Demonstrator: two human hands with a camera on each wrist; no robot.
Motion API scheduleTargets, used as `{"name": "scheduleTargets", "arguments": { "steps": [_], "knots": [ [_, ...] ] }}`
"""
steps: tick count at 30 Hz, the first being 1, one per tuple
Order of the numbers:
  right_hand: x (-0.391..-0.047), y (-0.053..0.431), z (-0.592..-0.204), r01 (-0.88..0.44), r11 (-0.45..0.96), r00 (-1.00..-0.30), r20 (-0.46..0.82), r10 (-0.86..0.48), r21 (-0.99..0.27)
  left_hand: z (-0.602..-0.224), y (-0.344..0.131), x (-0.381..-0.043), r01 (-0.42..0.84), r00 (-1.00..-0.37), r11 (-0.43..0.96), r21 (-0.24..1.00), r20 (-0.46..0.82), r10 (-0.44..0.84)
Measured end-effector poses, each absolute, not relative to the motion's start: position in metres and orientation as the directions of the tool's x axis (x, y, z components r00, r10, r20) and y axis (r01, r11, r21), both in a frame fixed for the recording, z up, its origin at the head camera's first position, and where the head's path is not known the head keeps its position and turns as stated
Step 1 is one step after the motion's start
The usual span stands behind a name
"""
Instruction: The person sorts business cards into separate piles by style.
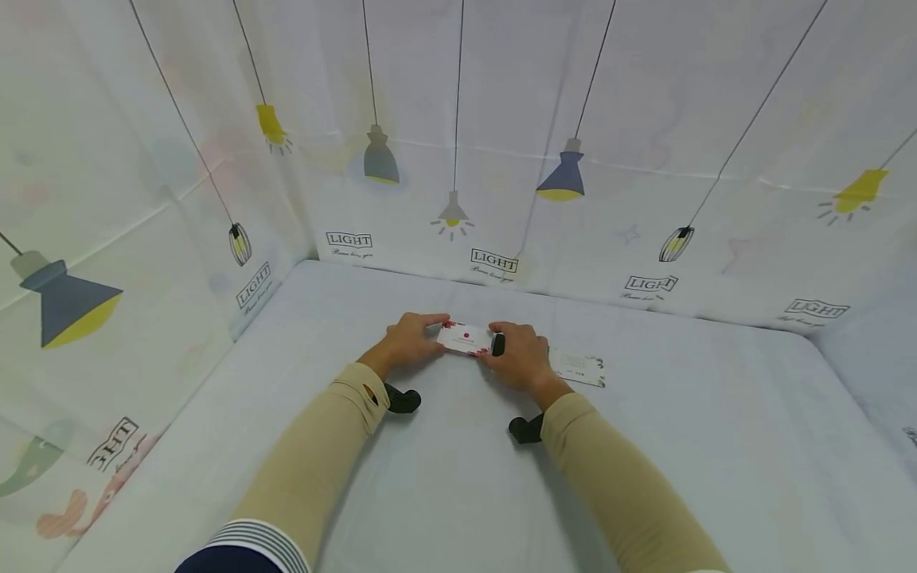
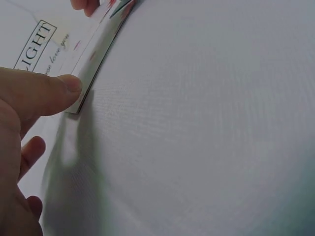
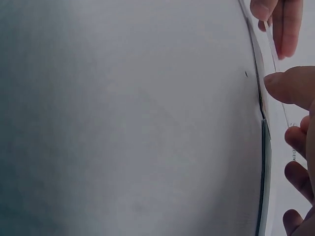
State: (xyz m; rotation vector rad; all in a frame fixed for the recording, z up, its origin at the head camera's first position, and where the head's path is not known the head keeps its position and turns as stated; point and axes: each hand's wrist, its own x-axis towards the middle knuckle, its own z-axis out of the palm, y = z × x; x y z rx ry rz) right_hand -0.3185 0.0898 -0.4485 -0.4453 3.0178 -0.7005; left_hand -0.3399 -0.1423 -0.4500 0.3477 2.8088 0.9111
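Note:
A small white card (image 1: 462, 339) with red floral corners and a red dot is held at its two ends, one hand on each side. My left hand (image 1: 410, 342) grips its left end, the thumb pressing the near edge, as the left wrist view shows. My right hand (image 1: 519, 354) pinches its right end between thumb and fingers. A small black patch (image 1: 497, 344) shows between right thumb and forefinger. Just right of the right hand, a second white card (image 1: 582, 368) with green leaf corners and print lies on the table, partly hidden behind that hand.
A white cloth covers the table (image 1: 444, 485). Behind it and along the left hang white curtains (image 1: 401, 72) printed with lamps and the word LIGHT. Black wrist mounts (image 1: 403, 399) stick out from both beige sleeves (image 1: 315, 446).

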Motion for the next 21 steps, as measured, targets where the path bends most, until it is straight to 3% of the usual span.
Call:
{"name": "scheduleTargets", "arguments": {
  "steps": [21],
  "knots": [
    [-0.316, 0.086, -0.448, -0.217, 0.881, -0.969, -0.019, -0.247, -0.420, -0.460, -0.140, -0.339, 0.161, -0.967, 0.802, 0.575, -0.069, 0.244]
  ]
}}
